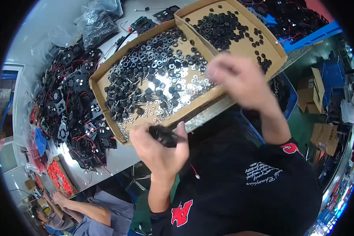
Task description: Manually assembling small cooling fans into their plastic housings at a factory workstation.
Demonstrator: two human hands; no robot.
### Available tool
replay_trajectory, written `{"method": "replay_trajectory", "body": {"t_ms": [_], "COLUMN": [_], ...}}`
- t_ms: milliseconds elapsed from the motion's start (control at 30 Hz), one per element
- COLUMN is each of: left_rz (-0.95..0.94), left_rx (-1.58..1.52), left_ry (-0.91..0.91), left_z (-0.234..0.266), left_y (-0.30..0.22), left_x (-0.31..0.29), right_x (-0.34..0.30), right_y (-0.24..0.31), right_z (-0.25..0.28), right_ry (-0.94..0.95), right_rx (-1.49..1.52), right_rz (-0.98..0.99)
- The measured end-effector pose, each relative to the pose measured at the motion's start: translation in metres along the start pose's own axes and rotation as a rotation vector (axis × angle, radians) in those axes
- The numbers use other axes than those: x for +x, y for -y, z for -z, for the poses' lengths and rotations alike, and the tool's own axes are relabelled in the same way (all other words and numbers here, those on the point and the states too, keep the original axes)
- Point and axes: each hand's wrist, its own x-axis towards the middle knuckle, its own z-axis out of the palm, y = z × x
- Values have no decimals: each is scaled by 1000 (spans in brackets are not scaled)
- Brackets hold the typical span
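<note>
My left hand [157, 155] is closed around a small black fan-like part [164, 135] just off the near edge of a shallow cardboard box [200, 104]. A short red wire with a white plug [196, 171] hangs below that hand. Over the box's divider, near its front wall, my right hand [244, 84] is smeared by motion with curled fingers; whether it holds anything cannot be made out. The larger compartment holds metal washers [155, 51], black-headed pins [124, 94] and small silver rings [198, 88]. Black rings [220, 29] lie scattered in the right compartment.
Black fan parts with red wires [67, 98] are heaped left of the box. Plastic bags [96, 25] lie at the back left. A box of red pieces [60, 177] sits near a co-worker's arm [82, 208]. A blue crate [291, 94] and cartons [324, 137] stand at right.
</note>
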Motion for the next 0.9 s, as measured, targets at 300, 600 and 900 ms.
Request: {"method": "replay_trajectory", "body": {"t_ms": [300, 600, 900], "left_rz": [187, 557, 587], "left_rx": [-285, -1200, -933], "left_ry": [6, -41, 144], "left_z": [17, 27, 36], "left_y": [10, 34, 35], "left_x": [-10, -40, -38], "right_x": [50, 52, 83], "right_y": [-29, 6, 12], "right_z": [53, -85, -97], "right_ry": [-162, -79, 57], "right_rx": [-492, -475, -684], "right_rz": [107, 311, 198]}}
